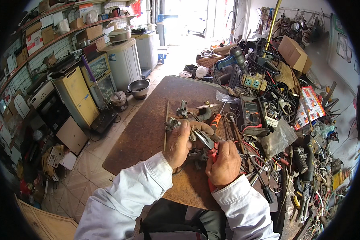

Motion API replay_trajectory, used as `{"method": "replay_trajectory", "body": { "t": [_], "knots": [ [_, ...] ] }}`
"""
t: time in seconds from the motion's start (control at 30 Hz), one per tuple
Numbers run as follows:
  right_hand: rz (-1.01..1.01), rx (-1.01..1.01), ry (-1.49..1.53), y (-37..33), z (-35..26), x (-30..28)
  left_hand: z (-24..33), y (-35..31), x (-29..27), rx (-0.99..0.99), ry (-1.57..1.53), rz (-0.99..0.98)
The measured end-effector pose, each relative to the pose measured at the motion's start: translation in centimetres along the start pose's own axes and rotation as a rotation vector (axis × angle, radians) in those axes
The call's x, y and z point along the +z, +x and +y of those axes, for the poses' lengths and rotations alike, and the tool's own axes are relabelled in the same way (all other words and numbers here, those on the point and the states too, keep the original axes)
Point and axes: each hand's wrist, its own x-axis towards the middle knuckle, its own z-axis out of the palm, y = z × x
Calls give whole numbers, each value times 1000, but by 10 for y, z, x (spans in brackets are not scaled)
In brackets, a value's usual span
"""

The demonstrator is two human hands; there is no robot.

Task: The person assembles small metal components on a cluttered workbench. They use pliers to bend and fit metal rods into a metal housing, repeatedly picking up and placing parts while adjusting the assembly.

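Over the worn brown table [144,120], my left hand [177,145] is closed around a small greyish metal part [193,134]; its exact kind I cannot make out. My right hand [225,165] grips pliers with red handles [213,153]. Their steel jaws [204,139] point up and left, meeting the metal part near my left fingers. Whether the jaws pinch it is hard to see. Just beyond my hands lie a dark metal assembly [182,110] and a screwdriver with an orange-red handle [216,121]. Some of what sits under my hands is hidden.
A multimeter [252,113] in a dark case, a clear plastic bag [279,138] and heaped tools and wires crowd the right side. On the floor at the left stand a dark pot [139,89], a rice cooker [119,101] and a yellow cabinet [77,94].
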Motion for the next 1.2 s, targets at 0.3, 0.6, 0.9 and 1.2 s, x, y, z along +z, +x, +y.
{"method": "replay_trajectory", "body": {
  "t": [0.3,0.6,0.9,1.2],
  "knots": [
    [-42,52,41,-2,-3,0,1,1,-3,233,358,12],
    [-80,62,68,-4,-3,0,-2,-5,-10,222,504,66],
    [-42,52,23,-2,-3,-1,-8,4,1,93,111,52],
    [-93,79,-86,-8,0,6,-12,4,-6,-17,93,106]
  ]
}}
